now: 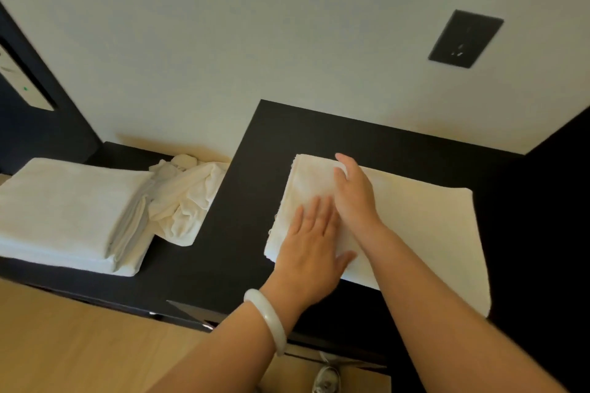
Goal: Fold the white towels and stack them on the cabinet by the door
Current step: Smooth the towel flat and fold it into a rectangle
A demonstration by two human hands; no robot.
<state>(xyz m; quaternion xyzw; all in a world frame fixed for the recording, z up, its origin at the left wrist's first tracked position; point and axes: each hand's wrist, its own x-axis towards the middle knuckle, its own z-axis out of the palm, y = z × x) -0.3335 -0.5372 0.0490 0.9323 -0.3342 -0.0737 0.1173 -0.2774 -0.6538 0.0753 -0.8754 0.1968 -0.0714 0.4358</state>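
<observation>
— White towel (415, 226) lies half folded on the black cabinet top (351, 134), centre right of the frame. Which step is this?

— Smoothing the fold, I think. The left hand (311, 239) presses flat, fingers straight and a little spread. The right hand (354, 198) presses beside it, fingers straight and close together. Next probably comes one more fold with edges matched, then a carry to the folded stack (64, 210) at the left, near the crumpled towels (185, 198). There is a pale wall (255, 25) above and a wooden floor (64, 344) at lower left.

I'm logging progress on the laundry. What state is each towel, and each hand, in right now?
spread towel: partly folded, left end doubled over, right end lying flat.
left hand: flat, pressing the doubled part.
right hand: resting on the doubled part.
towel stack: folded and piled.
crumpled towel: unfolded, bunched beside the stack.
</observation>
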